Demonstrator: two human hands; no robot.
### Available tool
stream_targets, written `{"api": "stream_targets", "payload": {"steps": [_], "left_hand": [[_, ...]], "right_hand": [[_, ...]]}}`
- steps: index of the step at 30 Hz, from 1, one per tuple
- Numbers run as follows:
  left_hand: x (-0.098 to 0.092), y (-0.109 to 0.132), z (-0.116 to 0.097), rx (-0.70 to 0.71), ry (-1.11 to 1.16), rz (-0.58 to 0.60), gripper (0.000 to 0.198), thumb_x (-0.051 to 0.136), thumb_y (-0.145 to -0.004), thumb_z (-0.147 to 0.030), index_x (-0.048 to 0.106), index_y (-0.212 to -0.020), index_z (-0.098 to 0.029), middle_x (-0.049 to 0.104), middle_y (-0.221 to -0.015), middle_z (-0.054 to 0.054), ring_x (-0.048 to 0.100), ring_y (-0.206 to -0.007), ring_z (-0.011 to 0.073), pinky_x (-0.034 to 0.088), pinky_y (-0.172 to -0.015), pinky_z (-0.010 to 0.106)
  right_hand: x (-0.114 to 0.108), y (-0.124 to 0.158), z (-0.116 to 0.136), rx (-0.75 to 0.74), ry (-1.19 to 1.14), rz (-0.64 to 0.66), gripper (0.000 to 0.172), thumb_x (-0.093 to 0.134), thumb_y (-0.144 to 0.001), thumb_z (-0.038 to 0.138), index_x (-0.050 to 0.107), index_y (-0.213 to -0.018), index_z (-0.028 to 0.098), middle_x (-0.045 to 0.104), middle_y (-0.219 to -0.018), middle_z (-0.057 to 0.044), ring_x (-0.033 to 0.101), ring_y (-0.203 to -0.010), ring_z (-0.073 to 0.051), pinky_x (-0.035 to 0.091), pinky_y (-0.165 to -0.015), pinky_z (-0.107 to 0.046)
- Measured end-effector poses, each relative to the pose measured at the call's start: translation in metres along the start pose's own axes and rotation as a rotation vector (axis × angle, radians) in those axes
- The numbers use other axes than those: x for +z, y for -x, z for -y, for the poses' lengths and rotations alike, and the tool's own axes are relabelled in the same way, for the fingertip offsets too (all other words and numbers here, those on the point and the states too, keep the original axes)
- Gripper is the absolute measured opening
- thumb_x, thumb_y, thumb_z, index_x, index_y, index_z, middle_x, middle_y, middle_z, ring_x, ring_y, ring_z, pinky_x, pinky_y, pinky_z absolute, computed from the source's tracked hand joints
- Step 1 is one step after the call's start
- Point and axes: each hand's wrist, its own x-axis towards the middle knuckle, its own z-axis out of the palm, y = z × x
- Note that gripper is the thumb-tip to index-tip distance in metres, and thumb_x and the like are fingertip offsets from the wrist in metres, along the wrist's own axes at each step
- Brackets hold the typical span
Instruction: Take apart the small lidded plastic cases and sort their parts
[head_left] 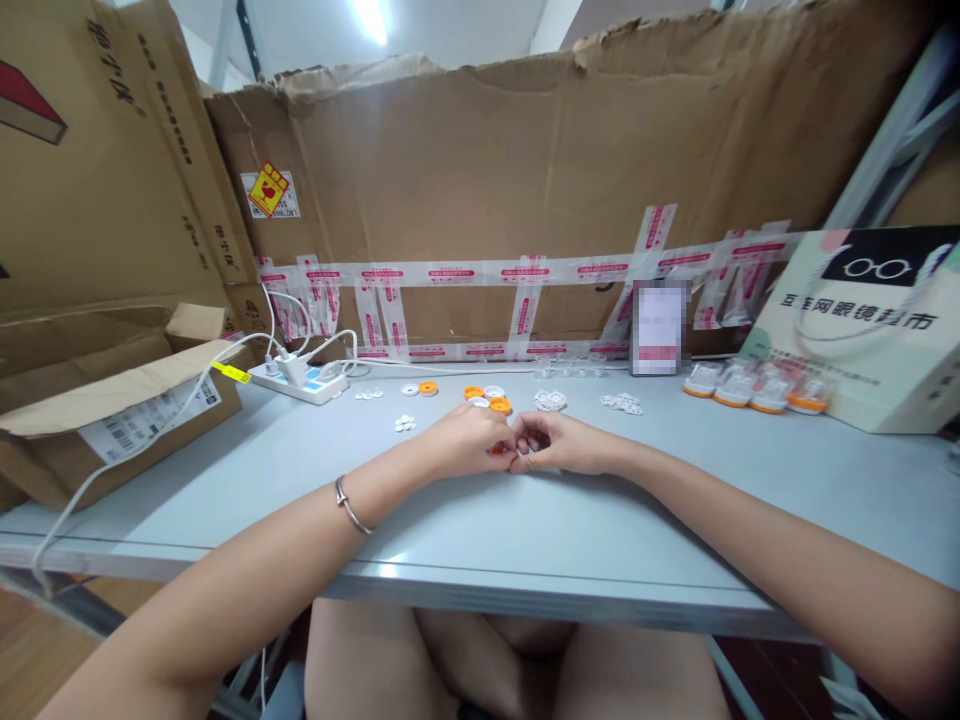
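In the centre of the frame the left hand (469,440) and right hand (564,444) rest on the table (525,530). Their fingers are curled shut, and the tips meet on a small orange part (500,450). Just above lie orange caps (487,399) and white rings (551,401), with a power strip (300,381) to the upper left.

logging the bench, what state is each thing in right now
left hand: pinched on orange piece
right hand: curled, fingertips at that piece, grip unclear
power strip: plugs in
cardboard box: flaps open
paper bag: upright
orange caps: loose on table
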Motion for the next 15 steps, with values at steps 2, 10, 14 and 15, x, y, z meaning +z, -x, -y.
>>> {"api": "stream_targets", "payload": {"steps": [2,10,14,15], "left_hand": [[0.001,0.000,0.000,0.015,-0.066,-0.006,0.017,0.053,-0.077,-0.024,0.064,-0.067,-0.016,0.064,-0.068,0.003,0.055,-0.064,0.0132,0.034,-0.061,0.024],[0.001,-0.002,0.000,-0.061,0.025,-0.105,0.012,0.055,-0.071,-0.021,0.064,-0.065,-0.016,0.064,-0.066,0.001,0.055,-0.063,0.0110,0.035,-0.059,0.021],[-0.026,0.008,0.020,-0.209,0.067,-0.155,0.014,0.052,-0.071,-0.017,0.065,-0.074,-0.015,0.066,-0.076,0.003,0.056,-0.067,0.0112,0.038,-0.062,0.020],[-0.034,0.013,0.029,-0.278,0.052,-0.115,0.014,0.052,-0.069,-0.017,0.066,-0.074,-0.015,0.066,-0.074,0.003,0.056,-0.067,0.0119,0.038,-0.062,0.020]], "right_hand": [[0.000,0.000,0.000,-0.008,0.010,0.002,0.033,0.069,-0.061,0.038,0.052,-0.078,0.016,0.045,-0.069,0.003,0.039,-0.061,-0.009,0.031,-0.055,-0.023],[0.001,0.001,0.000,0.005,-0.005,-0.008,0.033,0.067,-0.062,0.040,0.053,-0.080,0.016,0.046,-0.071,0.002,0.040,-0.063,-0.010,0.032,-0.057,-0.023],[0.001,0.003,0.004,0.029,0.025,-0.029,0.037,0.068,-0.060,0.042,0.056,-0.084,0.016,0.047,-0.073,0.001,0.041,-0.064,-0.010,0.032,-0.057,-0.024],[0.000,0.004,0.005,0.041,0.030,-0.030,0.038,0.068,-0.059,0.043,0.056,-0.084,0.016,0.047,-0.073,0.001,0.041,-0.064,-0.010,0.032,-0.057,-0.024]]}}
